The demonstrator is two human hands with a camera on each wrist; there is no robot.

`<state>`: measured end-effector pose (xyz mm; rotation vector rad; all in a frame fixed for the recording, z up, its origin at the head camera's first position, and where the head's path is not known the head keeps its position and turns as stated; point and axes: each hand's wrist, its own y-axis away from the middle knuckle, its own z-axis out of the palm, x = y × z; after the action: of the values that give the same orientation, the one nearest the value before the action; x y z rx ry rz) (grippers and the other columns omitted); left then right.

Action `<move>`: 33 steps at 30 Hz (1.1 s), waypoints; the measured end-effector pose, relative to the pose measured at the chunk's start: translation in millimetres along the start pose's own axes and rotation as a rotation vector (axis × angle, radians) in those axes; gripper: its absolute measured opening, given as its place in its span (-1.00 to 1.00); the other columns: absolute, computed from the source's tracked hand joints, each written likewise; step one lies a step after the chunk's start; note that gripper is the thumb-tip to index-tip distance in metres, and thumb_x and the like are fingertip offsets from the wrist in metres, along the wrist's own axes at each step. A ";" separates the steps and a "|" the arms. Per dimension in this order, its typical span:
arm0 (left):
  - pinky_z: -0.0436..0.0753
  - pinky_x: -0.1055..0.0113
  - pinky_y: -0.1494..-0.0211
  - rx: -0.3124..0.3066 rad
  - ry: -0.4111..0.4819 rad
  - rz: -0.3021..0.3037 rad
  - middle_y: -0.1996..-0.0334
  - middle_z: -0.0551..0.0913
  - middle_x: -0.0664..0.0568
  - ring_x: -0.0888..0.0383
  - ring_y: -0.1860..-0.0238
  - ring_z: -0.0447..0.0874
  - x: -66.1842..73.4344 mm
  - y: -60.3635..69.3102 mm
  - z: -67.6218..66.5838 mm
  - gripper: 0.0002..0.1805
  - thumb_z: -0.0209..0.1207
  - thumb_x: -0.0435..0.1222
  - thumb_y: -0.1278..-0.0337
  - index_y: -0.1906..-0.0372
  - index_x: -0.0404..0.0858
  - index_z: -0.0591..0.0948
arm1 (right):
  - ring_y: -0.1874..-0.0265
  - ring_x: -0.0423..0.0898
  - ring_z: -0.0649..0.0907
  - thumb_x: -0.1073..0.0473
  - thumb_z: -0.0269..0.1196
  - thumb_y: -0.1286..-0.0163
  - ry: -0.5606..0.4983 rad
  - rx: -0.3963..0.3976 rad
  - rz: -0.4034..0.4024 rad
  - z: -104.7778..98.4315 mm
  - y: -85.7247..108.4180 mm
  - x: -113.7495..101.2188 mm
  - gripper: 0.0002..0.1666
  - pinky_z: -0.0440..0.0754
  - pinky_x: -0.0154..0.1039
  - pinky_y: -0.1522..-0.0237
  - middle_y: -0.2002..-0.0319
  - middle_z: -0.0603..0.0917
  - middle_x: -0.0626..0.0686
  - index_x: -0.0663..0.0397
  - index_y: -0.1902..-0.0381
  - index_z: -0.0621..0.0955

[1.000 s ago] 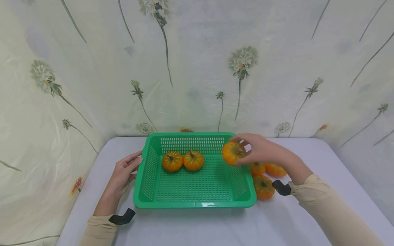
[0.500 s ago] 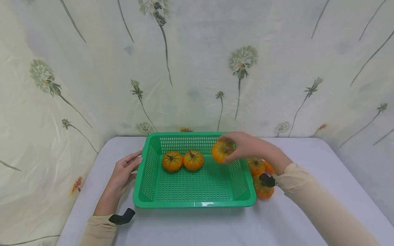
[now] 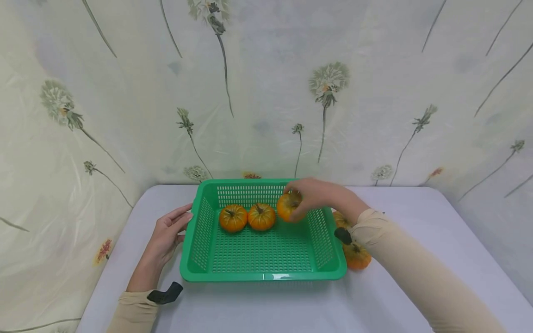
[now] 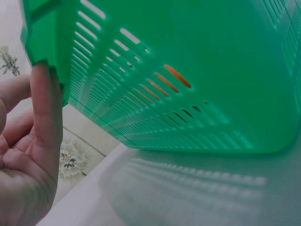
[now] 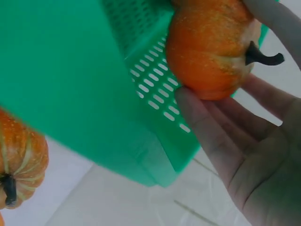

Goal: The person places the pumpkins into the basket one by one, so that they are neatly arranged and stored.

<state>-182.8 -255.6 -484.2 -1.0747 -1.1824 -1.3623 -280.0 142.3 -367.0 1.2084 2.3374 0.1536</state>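
Observation:
In the head view my right hand (image 3: 313, 196) grips a small orange pumpkin (image 3: 287, 206) over the back right part of a green plastic basket (image 3: 266, 277). The right wrist view shows fingers and thumb around this pumpkin (image 5: 209, 49), its dark stem free. Whether it touches the basket floor cannot be told. Just left of it, two more small pumpkins sit side by side in the basket, a left pumpkin (image 3: 233, 218) and a middle pumpkin (image 3: 261, 217). My left hand (image 3: 165, 236) touches the basket's left rim, its fingers (image 4: 45, 106) fairly straight against it.
Outside the basket's right wall, more pumpkins lie on the white-covered table (image 3: 416, 231): a front one (image 3: 356, 256) and another partly behind the right sleeve (image 3: 340, 219). A dandelion-patterned cloth (image 3: 266, 92) rises behind the table. Black bands show at both cuffs.
My right hand has carried its pumpkin leftward from over the basket's right rim to beside the middle pumpkin. The left hand and the basket have stayed put.

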 end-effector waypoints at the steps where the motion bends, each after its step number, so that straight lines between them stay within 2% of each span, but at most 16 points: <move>1: 0.79 0.51 0.36 -0.001 0.000 0.001 0.20 0.78 0.25 0.37 0.30 0.78 0.0 -0.1 -0.1 -0.34 0.23 -0.20 -0.48 -0.51 -0.38 0.34 | -0.04 0.01 0.63 -0.10 0.59 -0.05 0.021 -0.005 -0.004 0.6 -2.4 -0.4 -0.10 0.71 -0.07 -0.07 -0.10 0.69 0.11 0.07 -0.32 0.55; 4: 0.79 0.52 0.37 -0.002 0.002 0.001 0.20 0.78 0.25 0.37 0.30 0.77 -0.2 -0.4 -0.2 -0.34 0.23 -0.20 -0.48 -0.51 -0.38 0.34 | 0.11 -0.05 0.60 -0.09 0.60 -0.04 0.075 -0.028 -0.009 2.7 -9.0 -1.2 -0.12 0.68 -0.18 0.09 0.02 0.70 0.06 0.12 -0.28 0.57; 7: 0.79 0.51 0.36 -0.003 0.002 0.000 0.20 0.79 0.25 0.37 0.30 0.78 -0.2 -0.5 -0.2 -0.34 0.23 -0.19 -0.48 -0.51 -0.38 0.34 | 0.15 -0.07 0.58 -0.06 0.59 -0.02 0.104 -0.049 0.020 4.5 -13.6 -3.3 -0.14 0.65 -0.22 0.14 0.07 0.69 0.02 0.12 -0.26 0.58; 16: 0.80 0.51 0.34 0.002 -0.004 -0.006 0.19 0.78 0.25 0.36 0.28 0.78 0.8 0.0 0.1 -0.34 0.24 -0.18 -0.47 -0.51 -0.36 0.35 | 0.02 -0.03 0.65 -0.10 0.60 -0.01 0.214 -0.083 0.107 9.7 -24.3 -12.3 -0.23 0.74 -0.07 -0.04 -0.03 0.71 0.02 0.06 -0.16 0.63; 22: 0.79 0.51 0.36 -0.001 0.005 -0.005 0.20 0.78 0.25 0.36 0.30 0.77 0.5 0.6 0.3 -0.35 0.23 -0.19 -0.48 -0.50 -0.38 0.35 | 0.10 -0.05 0.64 -0.06 0.58 -0.02 0.266 -0.119 0.121 17.0 -33.0 -15.6 -0.40 0.74 -0.12 0.01 0.06 0.71 0.01 0.04 0.02 0.64; 28: 0.79 0.51 0.36 0.002 0.003 -0.004 0.20 0.78 0.25 0.37 0.31 0.77 -0.3 -0.3 0.0 -0.35 0.23 -0.19 -0.48 -0.50 -0.38 0.35 | 0.12 -0.06 0.62 -0.03 0.59 -0.03 0.263 -0.138 0.152 22.0 -34.8 -15.5 -0.42 0.72 -0.13 0.02 0.07 0.70 0.00 0.04 0.03 0.64; 33: 0.79 0.51 0.38 0.001 0.003 0.000 0.20 0.78 0.25 0.36 0.31 0.77 0.1 -0.2 -0.2 -0.35 0.23 -0.19 -0.48 -0.50 -0.38 0.35 | 0.15 -0.07 0.62 -0.01 0.59 -0.02 0.270 -0.130 0.143 22.6 -35.5 -15.4 -0.44 0.72 -0.14 0.04 0.11 0.69 -0.01 0.04 0.07 0.62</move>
<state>-183.0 -255.8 -484.1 -1.0715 -1.1815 -1.3625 -287.8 106.0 -392.1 1.3605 2.4197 0.5393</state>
